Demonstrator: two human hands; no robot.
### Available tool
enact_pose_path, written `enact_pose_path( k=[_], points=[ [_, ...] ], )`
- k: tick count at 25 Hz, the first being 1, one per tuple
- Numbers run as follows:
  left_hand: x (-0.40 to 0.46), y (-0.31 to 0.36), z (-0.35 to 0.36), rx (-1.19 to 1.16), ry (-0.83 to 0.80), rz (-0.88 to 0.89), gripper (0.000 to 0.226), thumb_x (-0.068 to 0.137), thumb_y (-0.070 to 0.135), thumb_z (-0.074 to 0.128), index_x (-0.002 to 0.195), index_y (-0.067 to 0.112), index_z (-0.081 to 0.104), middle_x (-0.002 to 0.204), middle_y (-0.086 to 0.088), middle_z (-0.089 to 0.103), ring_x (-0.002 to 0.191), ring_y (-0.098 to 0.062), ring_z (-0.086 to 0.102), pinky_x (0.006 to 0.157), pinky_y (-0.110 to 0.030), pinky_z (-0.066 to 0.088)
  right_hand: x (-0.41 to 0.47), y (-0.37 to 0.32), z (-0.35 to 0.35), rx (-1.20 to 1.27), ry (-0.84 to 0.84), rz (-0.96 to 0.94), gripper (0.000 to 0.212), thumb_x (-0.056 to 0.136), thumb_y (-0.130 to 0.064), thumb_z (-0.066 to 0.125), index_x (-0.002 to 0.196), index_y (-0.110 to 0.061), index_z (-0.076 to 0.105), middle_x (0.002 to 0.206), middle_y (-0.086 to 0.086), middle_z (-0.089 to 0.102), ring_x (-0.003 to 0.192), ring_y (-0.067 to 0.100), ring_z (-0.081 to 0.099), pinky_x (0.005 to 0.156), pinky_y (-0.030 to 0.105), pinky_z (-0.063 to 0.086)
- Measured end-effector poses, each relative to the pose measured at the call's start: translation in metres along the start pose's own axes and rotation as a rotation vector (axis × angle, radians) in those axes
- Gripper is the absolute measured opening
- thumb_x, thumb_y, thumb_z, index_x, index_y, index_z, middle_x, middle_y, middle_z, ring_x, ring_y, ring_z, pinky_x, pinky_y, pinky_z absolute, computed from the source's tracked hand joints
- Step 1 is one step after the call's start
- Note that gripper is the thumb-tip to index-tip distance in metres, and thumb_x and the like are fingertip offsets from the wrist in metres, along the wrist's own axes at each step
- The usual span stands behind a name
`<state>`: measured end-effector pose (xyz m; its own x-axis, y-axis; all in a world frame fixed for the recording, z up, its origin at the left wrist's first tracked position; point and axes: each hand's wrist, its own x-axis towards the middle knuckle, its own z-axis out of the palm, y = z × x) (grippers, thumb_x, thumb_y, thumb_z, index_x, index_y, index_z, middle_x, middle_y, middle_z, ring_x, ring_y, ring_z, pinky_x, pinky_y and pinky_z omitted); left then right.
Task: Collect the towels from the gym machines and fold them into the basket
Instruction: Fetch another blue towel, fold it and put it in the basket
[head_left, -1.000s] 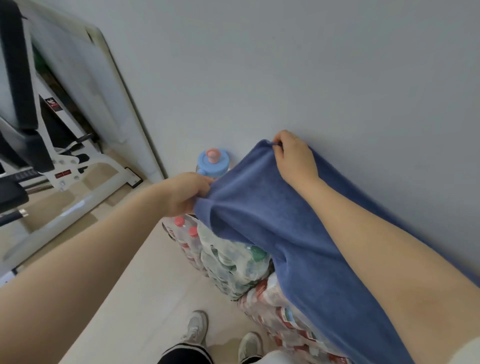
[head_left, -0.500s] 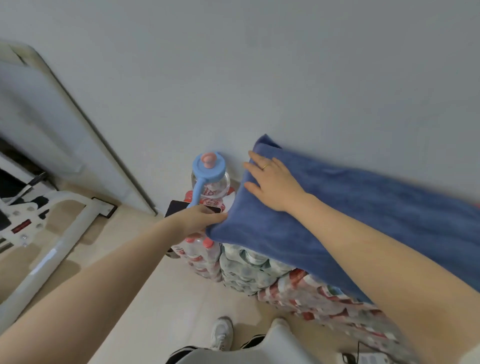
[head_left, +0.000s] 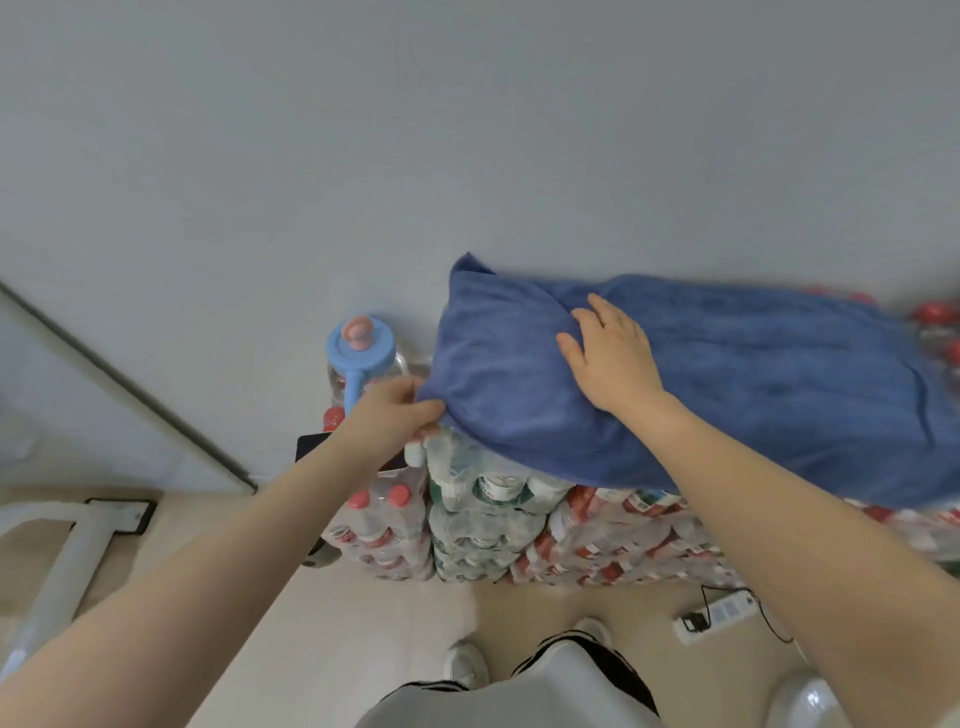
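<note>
A soft blue terry-cloth towel (head_left: 727, 395) lies spread across the top of stacked shrink-wrapped packs of bottled water (head_left: 519, 525), filling the centre-right of the frame against a plain grey wall (head_left: 467, 130). It looks light and limp, with a thick pile that should grip skin well and not slide; it will sag wherever it is not supported, so it is best taken at corners or along an edge, where a fold line can be kept straight. Nothing about it seems fragile.

The left hand (head_left: 395, 421), just left of centre, is closed in a pinch on the towel's near left corner, fingers curled around the hem where it overhangs the bottle packs. The right hand (head_left: 608, 353), in the middle of the frame, lies flat and spread, palm down on the towel's upper surface, pressing rather than gripping. The towel thus sits under the right hand and stretches away to the right edge of the frame, its far left corner poking up against the wall.

A clear water jug with a light blue lid and pink knob (head_left: 361, 345) stands just beside the towel's left edge. No basket is in view.
</note>
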<state>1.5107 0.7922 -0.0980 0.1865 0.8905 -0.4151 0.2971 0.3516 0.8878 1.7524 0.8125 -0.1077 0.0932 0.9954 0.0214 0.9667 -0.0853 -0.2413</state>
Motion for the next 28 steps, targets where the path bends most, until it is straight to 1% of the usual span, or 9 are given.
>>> enact_pose_path(
  k=[3,5,10,15,17,21,24,26,28],
  points=[
    [-0.006,0.031,0.030,0.115,-0.016,0.309,0.019,0.088,0.007,0.054,0.077,0.022,0.058,0.069,0.008,0.060,0.058,0.001,0.056,0.066,-0.017,0.048,-0.016,0.016,-0.016,0.113,0.049,0.051,0.045,0.098,-0.032,0.038,0.135,-0.006,0.042,0.152,0.012,0.027,0.141,0.026,0.023,0.114,0.039,0.022],
    [-0.004,0.047,0.056,0.223,-0.054,0.424,0.021,0.089,0.010,0.053,0.075,0.026,0.057,0.068,0.011,0.060,0.057,0.000,0.056,0.067,-0.020,0.047,-0.027,0.033,-0.029,0.173,0.062,0.089,0.042,0.098,-0.029,0.038,0.134,-0.006,0.042,0.151,0.011,0.028,0.140,0.025,0.024,0.111,0.037,0.026],
    [0.008,0.075,0.136,0.304,-0.099,0.479,0.018,0.087,0.015,0.052,0.070,0.022,0.055,0.069,-0.003,0.058,0.070,-0.019,0.054,0.078,-0.040,0.051,-0.066,0.108,-0.049,0.094,0.092,0.163,0.042,0.098,-0.027,0.040,0.135,-0.007,0.042,0.150,0.010,0.030,0.140,0.025,0.024,0.111,0.037,0.026],
    [0.009,0.095,0.228,0.341,-0.229,0.553,0.014,0.090,0.020,0.051,0.080,0.010,0.055,0.067,-0.004,0.056,0.067,-0.019,0.052,0.069,-0.035,0.046,-0.114,0.194,-0.058,0.258,0.381,0.536,0.036,0.096,-0.018,0.045,0.127,0.000,0.047,0.137,0.016,0.044,0.129,0.031,0.038,0.105,0.039,0.031],
    [0.009,0.099,0.264,0.411,-0.257,0.573,0.017,0.091,0.021,0.050,0.081,0.009,0.053,0.068,-0.004,0.056,0.069,-0.019,0.053,0.066,-0.030,0.044,-0.132,0.227,-0.060,0.302,0.418,0.687,0.038,0.095,-0.014,0.045,0.129,0.002,0.043,0.137,0.020,0.042,0.127,0.035,0.039,0.105,0.041,0.031],
    [0.010,0.100,0.325,0.476,-0.266,0.550,0.022,0.094,0.024,0.046,0.081,0.008,0.050,0.064,0.000,0.051,0.067,-0.019,0.049,0.061,-0.028,0.038,-0.157,0.281,-0.062,0.655,0.337,0.986,0.048,0.094,-0.013,0.049,0.136,0.002,0.034,0.140,0.021,0.041,0.125,0.038,0.043,0.094,0.038,0.040],
    [0.008,0.099,0.359,0.489,-0.256,0.559,0.024,0.093,0.022,0.047,0.081,0.002,0.051,0.070,-0.010,0.055,0.067,-0.020,0.049,0.063,-0.029,0.039,-0.160,0.306,-0.053,0.846,0.122,0.958,0.038,0.094,-0.014,0.049,0.129,0.000,0.045,0.128,0.019,0.055,0.114,0.034,0.053,0.081,0.032,0.041],
    [0.006,0.097,0.376,0.503,-0.263,0.567,0.024,0.093,0.020,0.048,0.084,-0.002,0.053,0.072,-0.012,0.056,0.066,-0.020,0.049,0.064,-0.029,0.039,-0.158,0.316,-0.042,0.802,0.039,0.892,0.021,0.095,-0.015,0.048,0.112,-0.004,0.053,0.100,0.016,0.063,0.087,0.029,0.059,0.069,0.029,0.043],
    [0.004,0.094,0.389,0.517,-0.273,0.576,0.022,0.093,0.020,0.049,0.083,0.001,0.055,0.073,-0.011,0.058,0.067,-0.018,0.049,0.064,-0.024,0.039,-0.157,0.320,-0.038,0.757,-0.001,0.843,0.010,0.095,-0.015,0.047,0.088,-0.009,0.050,0.071,0.006,0.052,0.062,0.018,0.048,0.054,0.025,0.035]
  ],
)
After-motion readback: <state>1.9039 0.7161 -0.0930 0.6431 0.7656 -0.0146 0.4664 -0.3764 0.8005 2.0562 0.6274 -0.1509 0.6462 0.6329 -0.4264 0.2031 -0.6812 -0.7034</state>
